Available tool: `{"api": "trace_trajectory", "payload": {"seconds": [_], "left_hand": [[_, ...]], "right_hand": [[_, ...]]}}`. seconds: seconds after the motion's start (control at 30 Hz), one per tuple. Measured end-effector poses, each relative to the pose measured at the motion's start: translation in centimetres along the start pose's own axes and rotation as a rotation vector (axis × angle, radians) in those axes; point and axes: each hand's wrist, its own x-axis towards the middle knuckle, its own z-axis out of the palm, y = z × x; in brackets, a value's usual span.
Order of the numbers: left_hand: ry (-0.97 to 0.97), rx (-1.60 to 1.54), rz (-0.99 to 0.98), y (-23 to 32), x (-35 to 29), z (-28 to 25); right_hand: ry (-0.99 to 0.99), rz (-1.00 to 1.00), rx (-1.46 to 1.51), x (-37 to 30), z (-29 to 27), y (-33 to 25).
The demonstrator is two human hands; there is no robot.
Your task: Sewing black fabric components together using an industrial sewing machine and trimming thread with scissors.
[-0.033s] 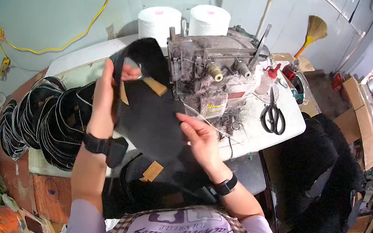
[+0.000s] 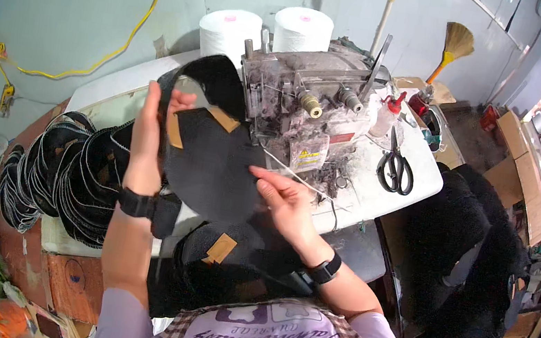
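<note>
Both my hands hold a flat black fabric piece [image 2: 213, 178], shaped like a slipper part, with a black band looping up at its far end and tan patches [image 2: 224, 120] by the loop. My left hand [image 2: 150, 144] grips its left side, with fingertips showing through the opening. Along the right edge, the thumb and fingers of my right hand [image 2: 286, 203] pinch the fabric. Just beyond stands a lint-covered sewing machine [image 2: 315, 106], close to the loop. Below the piece, another black piece [image 2: 191, 255] with a tan patch lies near my lap.
Black pieces with white-stitched edges [image 2: 67, 173] are stacked at the left. Two white thread cones [image 2: 303, 30] stand behind the machine. Black-handled scissors [image 2: 396, 170] and a red-capped bottle [image 2: 387, 116] rest on the white table [image 2: 422, 185]. Black fabric [image 2: 458, 267] heaps at the right.
The held piece has shifted slightly left and tilted, so the gap inside its loop shows wider. Both hands moved a little left with it and keep their hold.
</note>
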Motion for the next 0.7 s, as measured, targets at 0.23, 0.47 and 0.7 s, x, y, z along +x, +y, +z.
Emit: {"api": "trace_trajectory", "payload": {"seconds": [0.23, 0.47, 0.7], "left_hand": [[0.046, -0.181, -0.072, 2.2, -1.4, -8.8], [-0.214, 0.223, -0.182, -2.0, -15.1, -4.5], [-0.531, 1.291, 0.831, -2.4, -10.7, -0.9]], "right_hand": [[-0.151, 0.26, 0.447, 0.9, 1.3, -0.9], [-0.171, 0.019, 0.234, 0.1, -0.2, 0.7], [-0.193, -0.131, -0.187, -1.2, -2.8, -2.1]]}}
